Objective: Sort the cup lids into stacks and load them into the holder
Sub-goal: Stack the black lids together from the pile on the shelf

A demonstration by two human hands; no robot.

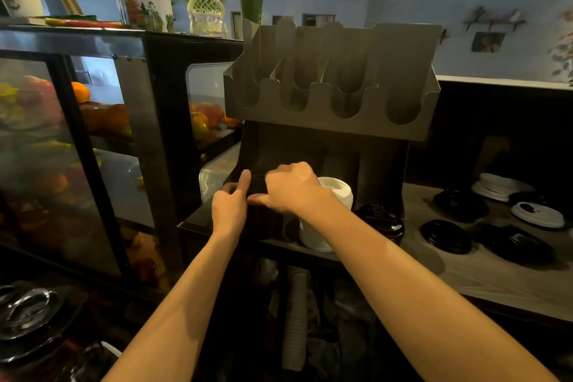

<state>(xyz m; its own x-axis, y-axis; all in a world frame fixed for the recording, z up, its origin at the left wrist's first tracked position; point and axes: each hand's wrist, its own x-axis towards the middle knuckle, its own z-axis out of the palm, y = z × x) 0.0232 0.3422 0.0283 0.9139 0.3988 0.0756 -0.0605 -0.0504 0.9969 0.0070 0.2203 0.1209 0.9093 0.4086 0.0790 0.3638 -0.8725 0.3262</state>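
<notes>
As left hand (228, 206) and right hand (291, 189) grip the black lid stack (265, 223), loading appears underway. Next, it likely needs seating at nine o'clock of the white stack (336, 195).

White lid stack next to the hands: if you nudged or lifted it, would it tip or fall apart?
The white lid stack is tall and narrow, so a sideways nudge would probably tip it. The lids look like thin nested plastic, so it is likely light. Lifted by the top, it might come apart.
</notes>
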